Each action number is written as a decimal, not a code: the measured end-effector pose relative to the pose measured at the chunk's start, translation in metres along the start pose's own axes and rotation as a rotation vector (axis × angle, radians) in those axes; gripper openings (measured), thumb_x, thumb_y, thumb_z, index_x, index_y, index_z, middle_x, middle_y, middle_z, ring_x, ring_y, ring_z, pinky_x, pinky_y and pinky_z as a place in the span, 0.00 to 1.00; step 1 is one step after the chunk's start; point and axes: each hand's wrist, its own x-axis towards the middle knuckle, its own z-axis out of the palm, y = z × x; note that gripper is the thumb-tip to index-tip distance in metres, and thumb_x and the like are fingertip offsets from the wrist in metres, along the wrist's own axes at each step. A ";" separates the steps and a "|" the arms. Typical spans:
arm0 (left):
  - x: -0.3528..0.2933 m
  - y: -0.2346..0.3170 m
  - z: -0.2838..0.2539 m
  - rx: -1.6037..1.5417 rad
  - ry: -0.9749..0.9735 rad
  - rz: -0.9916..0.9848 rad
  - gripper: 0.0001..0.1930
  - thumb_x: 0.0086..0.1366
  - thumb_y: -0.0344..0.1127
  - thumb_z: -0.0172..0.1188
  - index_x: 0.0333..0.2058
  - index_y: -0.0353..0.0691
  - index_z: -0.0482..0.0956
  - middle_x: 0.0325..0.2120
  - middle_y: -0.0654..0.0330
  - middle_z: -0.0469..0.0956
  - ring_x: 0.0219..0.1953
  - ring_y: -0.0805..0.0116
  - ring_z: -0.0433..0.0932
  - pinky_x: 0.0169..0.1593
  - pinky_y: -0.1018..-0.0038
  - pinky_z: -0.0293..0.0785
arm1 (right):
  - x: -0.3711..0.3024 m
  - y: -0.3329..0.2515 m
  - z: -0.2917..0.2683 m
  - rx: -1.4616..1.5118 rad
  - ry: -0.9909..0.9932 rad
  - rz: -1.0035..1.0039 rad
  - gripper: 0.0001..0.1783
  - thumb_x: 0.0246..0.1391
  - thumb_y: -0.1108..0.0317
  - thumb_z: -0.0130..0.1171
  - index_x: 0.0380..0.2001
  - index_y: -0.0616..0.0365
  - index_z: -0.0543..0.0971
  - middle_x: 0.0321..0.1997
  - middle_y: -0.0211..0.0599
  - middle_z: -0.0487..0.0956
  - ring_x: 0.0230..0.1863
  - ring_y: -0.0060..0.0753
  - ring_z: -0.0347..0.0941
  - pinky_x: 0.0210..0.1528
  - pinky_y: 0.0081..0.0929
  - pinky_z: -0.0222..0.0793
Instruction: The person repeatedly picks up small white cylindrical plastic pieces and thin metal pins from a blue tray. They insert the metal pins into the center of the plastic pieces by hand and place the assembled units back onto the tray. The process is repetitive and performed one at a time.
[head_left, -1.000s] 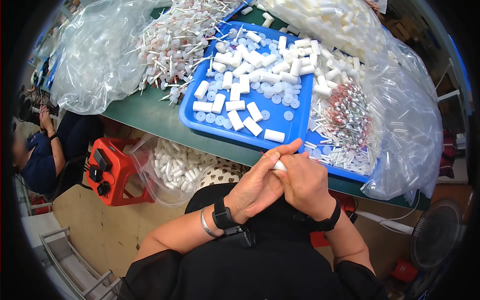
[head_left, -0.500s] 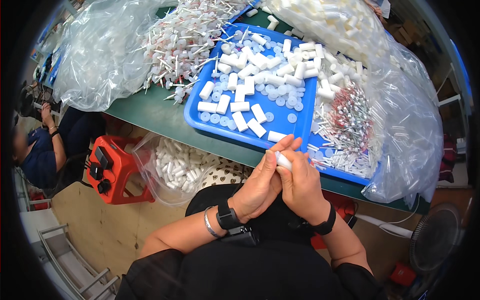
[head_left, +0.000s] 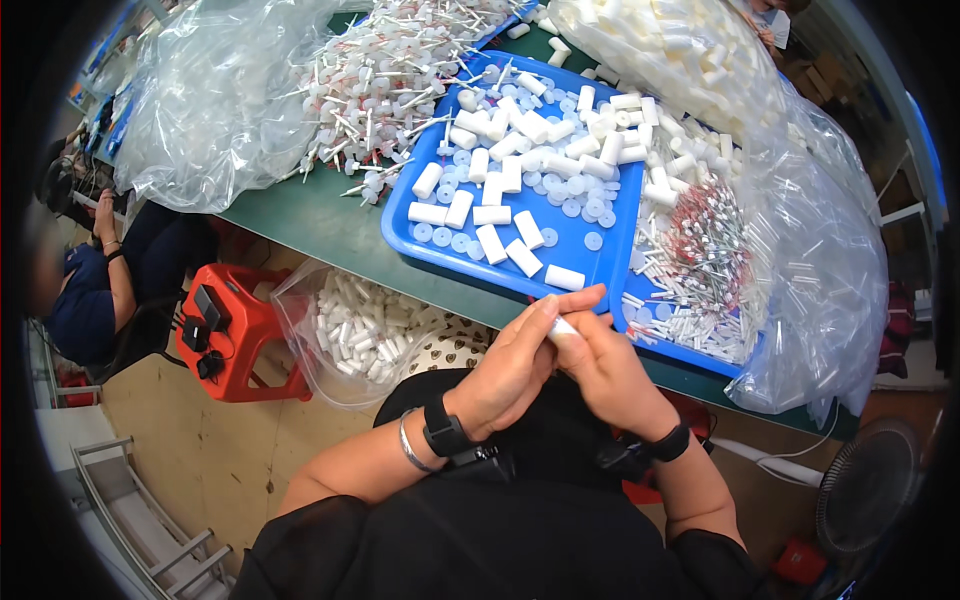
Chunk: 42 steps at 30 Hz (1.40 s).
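Close to my body, just off the front edge of the blue tray [head_left: 612, 285], my two hands meet. Between them is a white foam cylinder [head_left: 561, 327], mostly covered by my fingers. My right hand [head_left: 618, 380] pinches it with thumb and curled fingers. My left hand [head_left: 508, 372] wraps it from the other side, thumb on top, some fingertips reaching out behind the right hand. In the tray lie loose white foam cylinders [head_left: 523, 258] and translucent plastic discs [head_left: 593, 242].
Left of the tray is a heap of white-stemmed parts with discs [head_left: 375, 75]; right, a pile of red-and-silver pieces [head_left: 705, 235]. Clear plastic bags [head_left: 215, 110] flank the green table [head_left: 330, 235]. A bag of white pieces [head_left: 360, 325], red stool [head_left: 240, 330] and seated person [head_left: 95, 290] are lower left.
My hands have shifted slightly down and left, still together around the foam cylinder. The whole view has moved a little, so the tray appears slightly farther right.
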 end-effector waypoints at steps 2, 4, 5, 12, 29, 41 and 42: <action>-0.003 -0.010 0.005 -0.042 0.098 0.093 0.25 0.80 0.49 0.37 0.60 0.34 0.69 0.67 0.50 0.65 0.66 0.52 0.68 0.69 0.57 0.65 | 0.001 -0.010 0.012 -0.624 0.140 -0.241 0.16 0.67 0.59 0.56 0.43 0.64 0.73 0.24 0.36 0.77 0.19 0.37 0.75 0.21 0.34 0.69; -0.004 -0.010 0.005 -0.054 0.175 0.158 0.23 0.80 0.47 0.40 0.52 0.31 0.73 0.62 0.47 0.69 0.62 0.53 0.72 0.66 0.58 0.67 | 0.006 -0.016 0.022 -0.754 0.158 -0.331 0.16 0.63 0.61 0.59 0.42 0.65 0.74 0.25 0.43 0.79 0.20 0.46 0.77 0.20 0.41 0.70; -0.004 -0.008 0.004 -0.059 0.210 0.175 0.22 0.80 0.46 0.40 0.51 0.31 0.74 0.59 0.46 0.71 0.60 0.55 0.74 0.65 0.59 0.68 | 0.007 -0.018 0.029 -0.759 0.163 -0.323 0.16 0.63 0.61 0.60 0.41 0.65 0.74 0.26 0.43 0.79 0.20 0.46 0.77 0.20 0.41 0.70; -0.059 0.049 -0.069 0.533 0.534 0.623 0.22 0.80 0.41 0.43 0.25 0.38 0.70 0.31 0.53 0.79 0.37 0.67 0.77 0.48 0.68 0.71 | 0.001 -0.024 -0.047 -0.684 0.165 -0.470 0.07 0.58 0.71 0.63 0.38 0.62 0.82 0.34 0.43 0.82 0.34 0.46 0.80 0.34 0.36 0.76; 0.041 0.064 -0.016 1.798 0.166 0.778 0.11 0.58 0.25 0.67 0.41 0.36 0.83 0.38 0.57 0.82 0.42 0.55 0.76 0.47 0.62 0.72 | -0.010 0.014 -0.122 -1.193 0.220 -0.232 0.04 0.51 0.77 0.59 0.32 0.61 0.77 0.33 0.42 0.76 0.33 0.47 0.78 0.35 0.39 0.74; 0.065 0.065 -0.004 1.791 0.180 0.667 0.12 0.63 0.33 0.66 0.45 0.41 0.84 0.35 0.63 0.79 0.39 0.64 0.73 0.45 0.68 0.69 | -0.015 -0.014 -0.109 -0.719 0.478 -0.320 0.08 0.51 0.77 0.68 0.37 0.61 0.83 0.33 0.40 0.84 0.33 0.43 0.80 0.36 0.34 0.75; 0.059 0.064 0.003 1.539 0.150 0.577 0.14 0.65 0.35 0.65 0.48 0.41 0.83 0.36 0.64 0.79 0.39 0.67 0.74 0.45 0.70 0.69 | -0.016 -0.025 -0.106 -0.714 0.449 -0.325 0.08 0.51 0.77 0.68 0.36 0.61 0.83 0.33 0.39 0.84 0.33 0.42 0.80 0.36 0.34 0.74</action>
